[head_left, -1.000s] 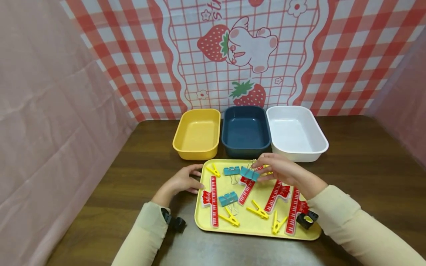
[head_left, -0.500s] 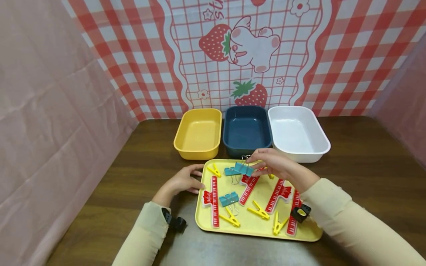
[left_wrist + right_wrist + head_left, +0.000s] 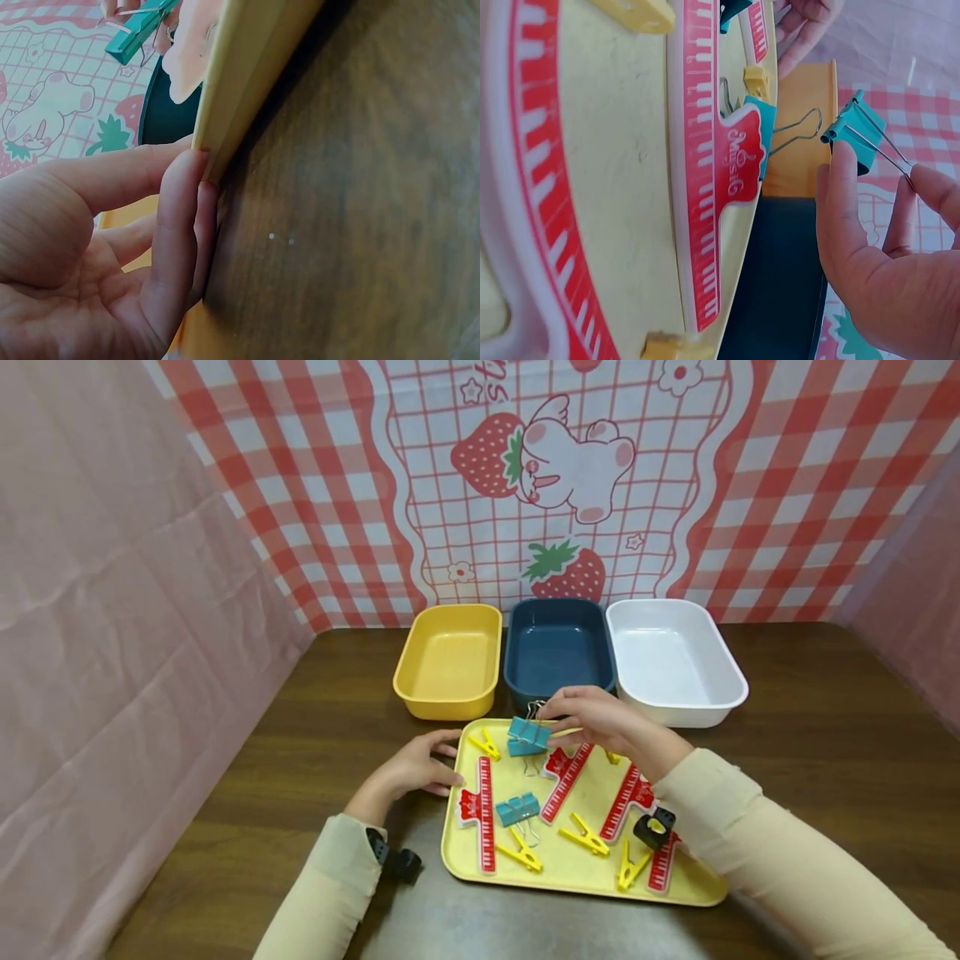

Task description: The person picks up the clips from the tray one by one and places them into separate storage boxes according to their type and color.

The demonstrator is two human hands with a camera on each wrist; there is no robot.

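My right hand (image 3: 600,718) pinches a teal binder clip (image 3: 528,737) by a wire handle, above the back of a pale yellow tray (image 3: 555,883). In the right wrist view this binder clip (image 3: 861,135) hangs apart from the tray. Another teal binder clip (image 3: 768,127) lies below it, mostly hidden in the head view. A third binder clip (image 3: 517,810) lies nearer the front. Around them lie several red piano-key clips (image 3: 486,827) marked "Music" and several yellow clothespins (image 3: 585,837). My left hand (image 3: 412,766) touches the tray's left rim with fairly straight fingers.
Behind the tray stand three bins side by side: a yellow bin (image 3: 446,708), a dark blue bin (image 3: 558,610) and a white bin (image 3: 686,714). A checked strawberry cloth (image 3: 322,510) hangs behind them. Brown wooden table (image 3: 300,752) shows on both sides.
My right hand has moved left and slightly back, carrying the binder clip over the other one near the tray's back edge. My left hand stays at the tray's rim.
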